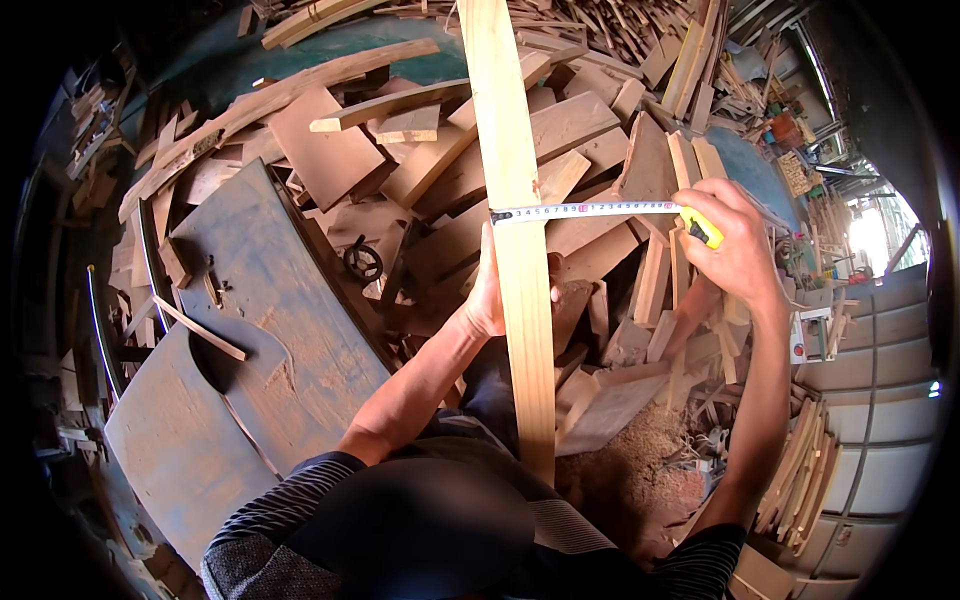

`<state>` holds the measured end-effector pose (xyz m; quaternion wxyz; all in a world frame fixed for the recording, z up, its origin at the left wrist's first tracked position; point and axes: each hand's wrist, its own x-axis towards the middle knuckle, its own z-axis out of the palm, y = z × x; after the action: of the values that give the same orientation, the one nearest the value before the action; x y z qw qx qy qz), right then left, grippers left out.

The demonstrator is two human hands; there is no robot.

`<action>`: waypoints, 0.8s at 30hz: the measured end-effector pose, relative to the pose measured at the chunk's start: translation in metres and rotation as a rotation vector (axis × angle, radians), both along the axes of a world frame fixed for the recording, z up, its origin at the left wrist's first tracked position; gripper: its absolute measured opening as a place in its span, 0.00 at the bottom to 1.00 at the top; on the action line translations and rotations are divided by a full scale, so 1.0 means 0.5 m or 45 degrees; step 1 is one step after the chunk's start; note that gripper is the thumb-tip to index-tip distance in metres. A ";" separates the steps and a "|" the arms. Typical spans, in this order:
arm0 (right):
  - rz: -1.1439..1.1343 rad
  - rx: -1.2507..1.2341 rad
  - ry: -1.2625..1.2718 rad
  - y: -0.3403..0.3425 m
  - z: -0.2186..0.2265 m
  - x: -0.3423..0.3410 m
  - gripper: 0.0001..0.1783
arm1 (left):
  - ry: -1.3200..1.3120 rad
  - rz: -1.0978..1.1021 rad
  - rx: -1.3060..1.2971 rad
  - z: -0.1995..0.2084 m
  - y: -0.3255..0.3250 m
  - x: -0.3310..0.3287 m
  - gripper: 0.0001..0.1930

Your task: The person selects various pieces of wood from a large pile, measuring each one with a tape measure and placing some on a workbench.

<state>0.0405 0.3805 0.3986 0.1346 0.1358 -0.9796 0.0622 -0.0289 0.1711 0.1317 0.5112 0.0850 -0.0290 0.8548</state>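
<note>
A long pale wooden board [525,340] stands lengthwise in front of me, running from my body toward the far edge. My left hand [487,290] is closed round its left edge, with fingertips showing on the right side. In my right hand [728,245] is a yellow and black tape measure [703,227], to the right of the board. Its white blade [610,209] is pulled out leftward and crosses the board's face. The dark end hook [502,216] sits at the board's left edge, just above my left fingers.
A heap of offcuts [570,130] lies beyond and around the board. On the left is a machine with a dusty metal table [270,300], a thin wood strip [200,328] on top, and a dark handwheel [362,260] beside it. Sawdust [640,470] and stacked slats [797,480] lie right.
</note>
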 end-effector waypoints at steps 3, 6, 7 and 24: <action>0.024 -0.008 0.010 0.004 -0.005 -0.005 0.22 | -0.007 0.006 0.014 -0.001 0.000 -0.002 0.46; -0.004 -0.063 0.017 -0.001 -0.019 -0.003 0.21 | -0.001 0.025 -0.045 -0.003 -0.003 0.000 0.49; -0.019 -0.088 0.032 -0.005 -0.024 0.003 0.21 | 0.013 0.037 -0.076 0.005 -0.006 -0.001 0.51; -1.525 -1.703 -0.318 0.013 -0.655 0.670 0.27 | -0.166 0.467 -0.698 -0.086 -0.103 -0.024 0.40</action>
<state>0.3754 0.3869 0.0710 0.0881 -0.5106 -0.6532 0.5521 -0.0409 0.1194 0.0889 0.3498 -0.1069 0.1852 0.9121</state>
